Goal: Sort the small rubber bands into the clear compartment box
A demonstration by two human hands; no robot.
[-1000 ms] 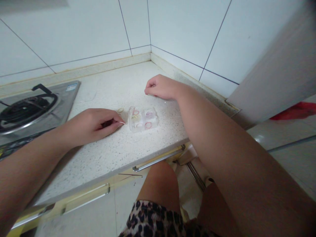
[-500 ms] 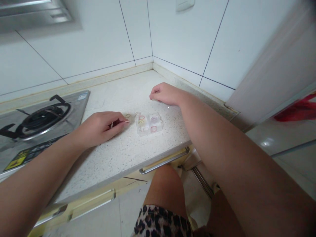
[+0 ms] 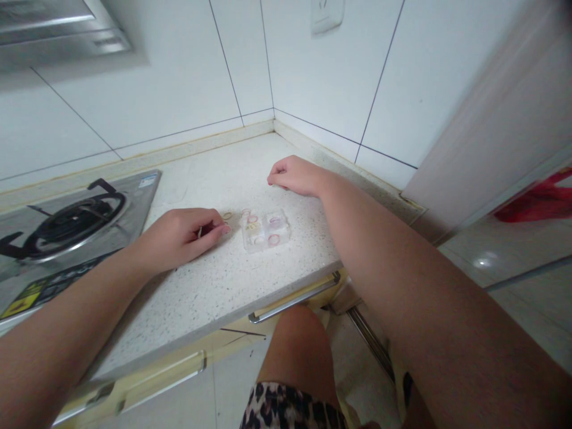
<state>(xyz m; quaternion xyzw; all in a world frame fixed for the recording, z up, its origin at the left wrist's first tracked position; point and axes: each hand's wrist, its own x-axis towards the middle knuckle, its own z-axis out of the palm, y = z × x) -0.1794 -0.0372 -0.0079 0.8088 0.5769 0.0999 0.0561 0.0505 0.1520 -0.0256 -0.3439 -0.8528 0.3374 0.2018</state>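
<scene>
Clear box [image 3: 265, 245] on cntr [image 3: 205, 292], just R of L fingers [image 3: 215, 235].

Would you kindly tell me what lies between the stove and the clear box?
In the head view, the left hand and a yellowish ring lie between the stove and the clear box.

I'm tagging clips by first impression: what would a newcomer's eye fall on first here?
Probably the small clear box with coloured rings on the speckled counter, with the left hand just left of it and the right hand curled farther back. Next might come the black burner at the picture's left, then the bright red item near the right edge, too unclear to identify.
</scene>
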